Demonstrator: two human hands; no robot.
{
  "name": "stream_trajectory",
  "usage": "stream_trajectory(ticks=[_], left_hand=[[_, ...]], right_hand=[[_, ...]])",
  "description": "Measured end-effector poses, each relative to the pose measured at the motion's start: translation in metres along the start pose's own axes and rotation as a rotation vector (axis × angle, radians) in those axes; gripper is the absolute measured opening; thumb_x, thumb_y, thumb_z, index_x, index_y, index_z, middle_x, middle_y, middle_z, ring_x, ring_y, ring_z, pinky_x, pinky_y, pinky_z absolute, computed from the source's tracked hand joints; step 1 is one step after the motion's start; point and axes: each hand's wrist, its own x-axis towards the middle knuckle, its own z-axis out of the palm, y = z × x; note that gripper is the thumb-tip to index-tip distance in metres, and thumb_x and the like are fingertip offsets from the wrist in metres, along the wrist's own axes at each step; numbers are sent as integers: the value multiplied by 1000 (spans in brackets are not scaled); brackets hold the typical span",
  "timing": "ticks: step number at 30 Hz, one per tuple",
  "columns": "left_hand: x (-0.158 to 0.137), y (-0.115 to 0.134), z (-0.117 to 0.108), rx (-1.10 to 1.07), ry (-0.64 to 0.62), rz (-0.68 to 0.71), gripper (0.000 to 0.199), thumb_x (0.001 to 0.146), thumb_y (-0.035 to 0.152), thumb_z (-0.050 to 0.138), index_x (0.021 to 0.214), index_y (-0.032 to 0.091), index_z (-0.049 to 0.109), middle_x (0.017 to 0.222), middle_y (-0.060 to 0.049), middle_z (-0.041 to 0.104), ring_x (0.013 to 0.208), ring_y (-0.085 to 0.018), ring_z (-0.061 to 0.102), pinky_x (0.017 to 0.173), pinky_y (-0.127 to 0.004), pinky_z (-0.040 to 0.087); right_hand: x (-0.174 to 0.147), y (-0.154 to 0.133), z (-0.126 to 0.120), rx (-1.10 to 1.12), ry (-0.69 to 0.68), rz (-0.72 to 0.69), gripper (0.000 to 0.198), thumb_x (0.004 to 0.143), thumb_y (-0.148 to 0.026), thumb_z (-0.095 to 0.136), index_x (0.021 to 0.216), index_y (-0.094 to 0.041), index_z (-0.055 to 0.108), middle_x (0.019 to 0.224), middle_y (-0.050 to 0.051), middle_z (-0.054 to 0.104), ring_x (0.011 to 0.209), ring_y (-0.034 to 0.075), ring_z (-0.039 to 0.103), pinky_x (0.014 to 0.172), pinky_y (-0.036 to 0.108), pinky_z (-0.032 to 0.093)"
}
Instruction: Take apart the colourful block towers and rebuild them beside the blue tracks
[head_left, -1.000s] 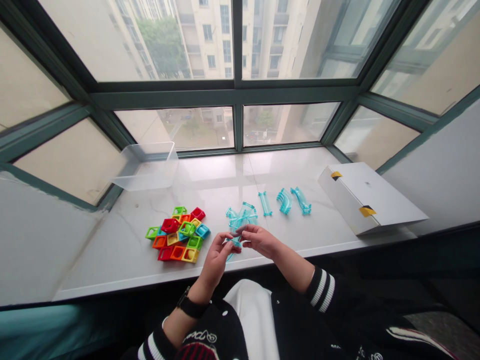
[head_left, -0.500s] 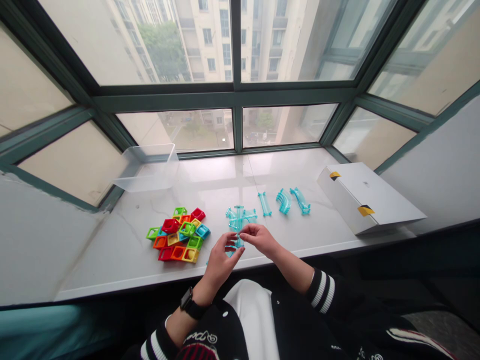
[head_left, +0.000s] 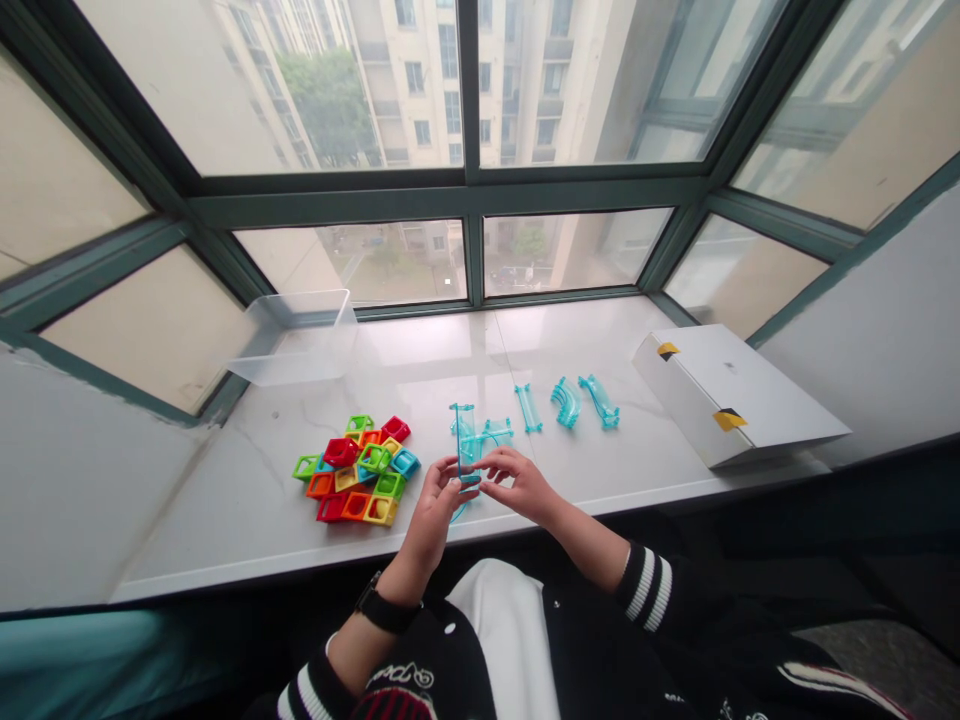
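Near the front edge of the sill, my left hand [head_left: 433, 510] grips a clear blue track piece [head_left: 466, 430] by its lower end, so that it stands upright. My right hand [head_left: 517, 482] is beside that lower end with its fingers bent; whether they press on the piece is hard to see. Behind the held piece lie more clear blue track pieces [head_left: 498, 431], partly hidden by it. Farther right are a straight track piece [head_left: 529, 408], a curved track piece [head_left: 568, 402] and a wavy track piece [head_left: 600, 401].
To the left is a heap of coloured hollow cubes [head_left: 358, 470]. A clear plastic bin [head_left: 296, 340] stands at the back left, by the window. At the right sits a white box [head_left: 739, 395] with yellow-black tabs. The sill's front edge [head_left: 637, 499] runs just before me.
My left hand has turned the track piece and shifted it slightly left, so its side now shows. My right hand's fingers have opened a little beside it.
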Motion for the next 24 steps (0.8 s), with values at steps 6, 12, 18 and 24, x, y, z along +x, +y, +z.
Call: stream_trajectory(ticks=[6,12,18,24], left_hand=[[4,-2,4,-18,-15,-9,47,93,43,73,134,24,58,127,-10,71,120,-28,70,102,-47,59],[15,4,14,87,-44,-37,48,92,40,74,133,22,58,126,-12,74,108,-24,72,92,-39,59],[38,-3,37,115,-92,-28,45,89,37,75,129,22,59,126,-10,71,103,-21,73,101,-45,58],[74,-24,66,339,-111,32,38,94,31,65,130,20,62,122,-10,65,99,-20,72,90,-40,62]], right_hand=[[-1,3,0,-40,61,-120,24,96,-31,73,119,-29,80,109,6,69,92,18,71,83,34,63],[-1,3,-8,-121,172,-172,25,95,-20,71,116,-30,80,102,4,70,89,18,69,83,34,61],[-7,14,-21,-175,303,-139,25,95,-18,67,113,-28,80,103,4,72,87,17,70,78,32,60],[-11,27,-42,-233,466,-57,20,95,-22,65,109,-25,79,102,5,72,81,18,69,77,33,61]])
